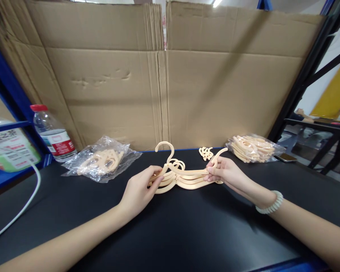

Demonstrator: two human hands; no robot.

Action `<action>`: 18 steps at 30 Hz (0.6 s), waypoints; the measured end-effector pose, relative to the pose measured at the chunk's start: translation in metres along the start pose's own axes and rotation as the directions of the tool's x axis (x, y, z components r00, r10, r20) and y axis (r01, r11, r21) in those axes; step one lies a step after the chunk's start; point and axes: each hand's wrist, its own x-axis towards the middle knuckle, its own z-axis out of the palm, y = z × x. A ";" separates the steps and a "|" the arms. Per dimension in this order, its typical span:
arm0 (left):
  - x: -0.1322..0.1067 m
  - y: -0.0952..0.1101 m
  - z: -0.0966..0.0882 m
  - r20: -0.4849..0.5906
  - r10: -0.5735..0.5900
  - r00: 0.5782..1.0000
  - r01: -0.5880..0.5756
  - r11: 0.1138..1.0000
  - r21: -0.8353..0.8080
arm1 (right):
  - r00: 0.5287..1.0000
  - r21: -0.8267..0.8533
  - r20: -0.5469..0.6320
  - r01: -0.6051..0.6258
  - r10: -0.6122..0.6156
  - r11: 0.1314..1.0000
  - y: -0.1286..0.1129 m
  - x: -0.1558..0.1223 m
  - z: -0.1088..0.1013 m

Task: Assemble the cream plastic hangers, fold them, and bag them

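Observation:
A stack of several cream plastic hangers (184, 176) lies on the black table (170, 226) in front of me. My left hand (140, 190) is closed round the stack's left end, fingers pinching the arms together. My right hand (225, 172) grips the right end, with a white coil band on its wrist. One hook (166, 148) stands up above the stack.
A clear bag of the same hangers (102, 160) lies at the left, another bag (252, 148) at the right, with small cream hooks (206, 153) between. A water bottle (53, 134) and white cable (22, 207) sit far left; a phone (285, 157) at right. Cardboard sheets (164, 75) wall the back.

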 end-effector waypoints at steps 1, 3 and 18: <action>0.001 0.000 0.000 0.000 -0.006 1.000 0.006 1.000 0.005 | 1.000 0.009 -0.005 0.003 -0.003 1.000 0.001 0.000 0.000; 0.002 0.001 0.000 0.000 -0.018 1.000 0.018 1.000 0.008 | 1.000 0.026 -0.015 0.012 -0.012 1.000 0.002 0.001 -0.001; 0.001 0.000 0.000 -0.031 -0.151 0.988 0.146 0.982 -0.120 | 0.988 -0.148 -0.002 0.152 -0.155 0.977 -0.001 0.001 -0.004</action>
